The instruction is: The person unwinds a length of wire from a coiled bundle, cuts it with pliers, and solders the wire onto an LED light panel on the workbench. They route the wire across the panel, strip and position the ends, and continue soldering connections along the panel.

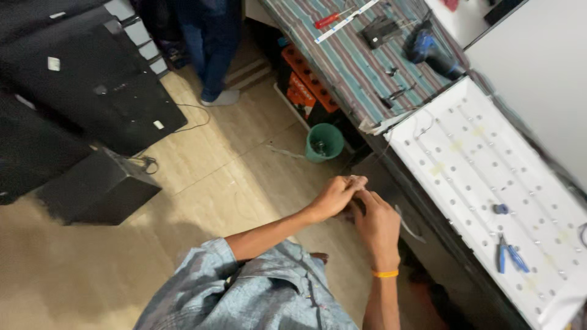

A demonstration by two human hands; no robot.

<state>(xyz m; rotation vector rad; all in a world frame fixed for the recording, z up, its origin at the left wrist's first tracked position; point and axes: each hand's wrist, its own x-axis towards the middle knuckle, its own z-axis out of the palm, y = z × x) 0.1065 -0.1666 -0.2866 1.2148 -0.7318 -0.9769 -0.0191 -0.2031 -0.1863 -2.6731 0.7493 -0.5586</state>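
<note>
Pale, thin strip material is what we see pinched between the two hands, out over the tiled floor and just beside the edge of the workbench; the left hand closes its fingertips together on the upper end of a small thing, too blurred for us to name; the right hand, with an orange band on its wrist, is curled shut just below and touching the left, and a thin pale strip trails down from it toward the bench edge; we cannot tell whether the small thing and the strip are one piece.

On the bench to the right lies a large white panel dotted with holes and crossed by narrow strips; blue-handled pliers rest on its lower part, and a small blue piece lies a little above them, apart from the pliers; beyond the panel a striped cloth covers the bench, bearing a red-handled screwdriver, a blue power drill and a dark tool between them.

Below the bench a green bucket stands on the floor near an orange crate; at the left, black flat casings are stacked well apart from the hands; another person's legs in blue trousers stand at the top.
</note>
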